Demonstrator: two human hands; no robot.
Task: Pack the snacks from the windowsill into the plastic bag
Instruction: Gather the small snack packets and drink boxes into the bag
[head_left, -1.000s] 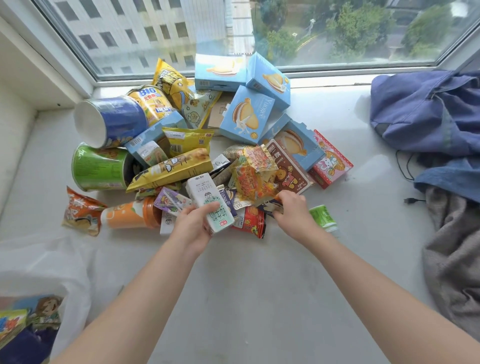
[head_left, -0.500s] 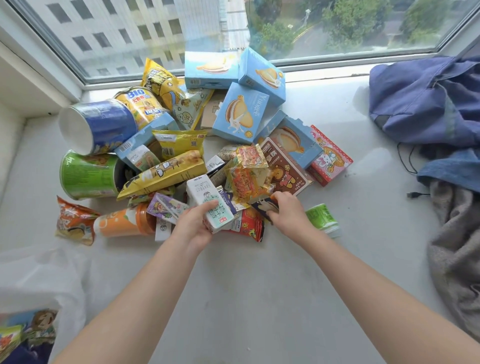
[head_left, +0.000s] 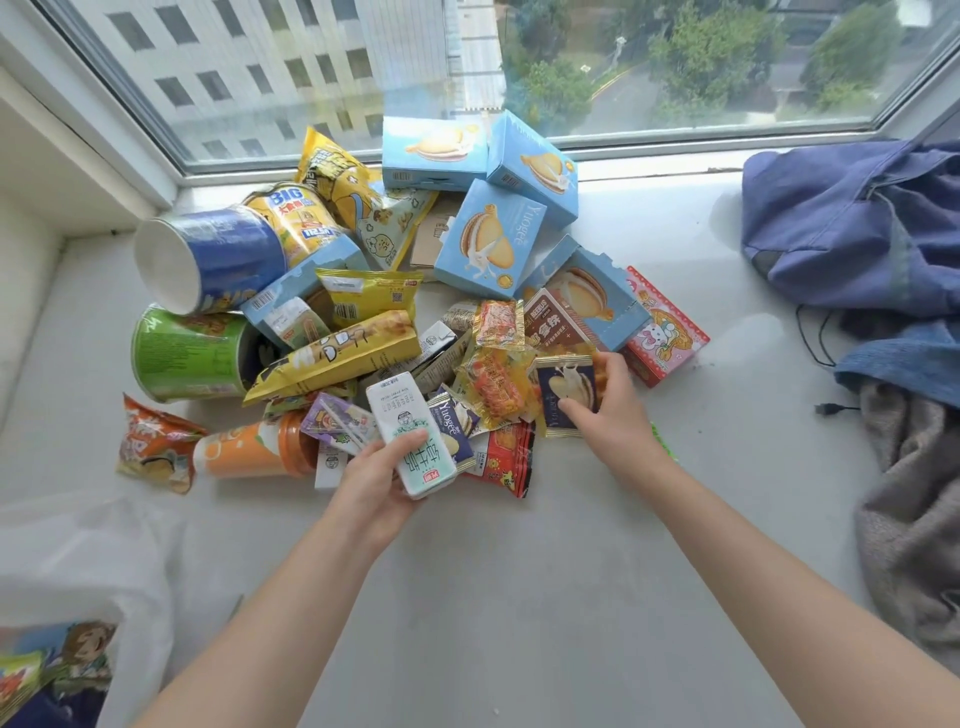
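A heap of snacks lies on the white windowsill (head_left: 519, 597): light blue biscuit boxes (head_left: 491, 244), a blue tub (head_left: 218, 254), a green tub (head_left: 192, 353), yellow packets (head_left: 337, 358) and small sachets. My left hand (head_left: 374, 488) grips a white and green milk carton (head_left: 410, 436) at the heap's near edge. My right hand (head_left: 610, 410) holds a dark blue biscuit sachet (head_left: 563, 395), lifted a little off the heap. The translucent plastic bag (head_left: 104, 587) lies at the lower left with some packets inside it.
A blue fabric bag (head_left: 852, 228) and a grey cloth (head_left: 914, 509) lie along the right side, with a black cable end (head_left: 826, 409) between them. A red box (head_left: 665, 332) and an orange cup (head_left: 254, 449) sit at the heap's edges. The window frame runs behind.
My right hand has pulled the dark blue sachet out from under the heap and raised it. My left hand still holds the milk carton in about the same place.
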